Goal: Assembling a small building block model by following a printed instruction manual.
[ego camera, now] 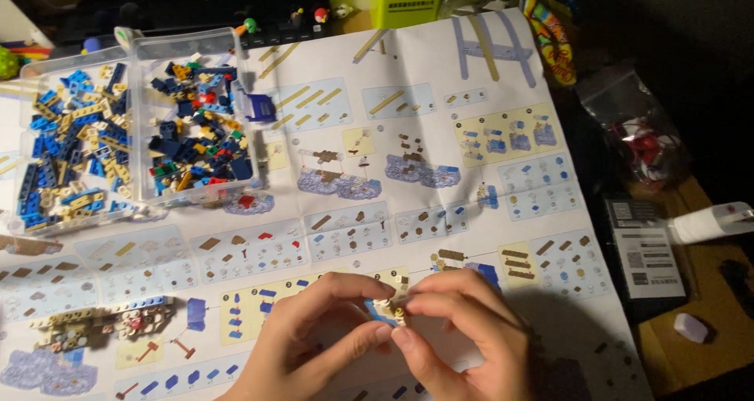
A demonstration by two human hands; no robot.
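Two clear plastic bins at upper left, touching side by side. Left bin (31, 212) shallow, packed mostly with blue and tan bricks. Right bin (245, 95) deeper, heaped with dark blue bricks mixed with red, yellow, green and white ones. Both resting on the big unfolded instruction sheet (408, 157) spread over the counter (667, 354).

At bottom centre, a small tan-and-blue brick assembly (390, 309), pinched between both hands above the sheet. Left hand (314, 338) with a closed grip on it, thumb below and forefinger curled over the top. Right hand (463, 330) likewise closed on it, fingertips pressing from the right.

Lower left, a larger part-built model (102, 322) of tan, blue and grey pieces, lying on the sheet well apart from the hands.

Sheet's right edge running diagonally down to lower right; beyond it a dark booklet (646, 260), a white tube (711, 222), a small pale eraser-like block (691, 327) and a clear bag (640, 146) of red pieces. Open sheet between bins and hands, bare of loose parts.
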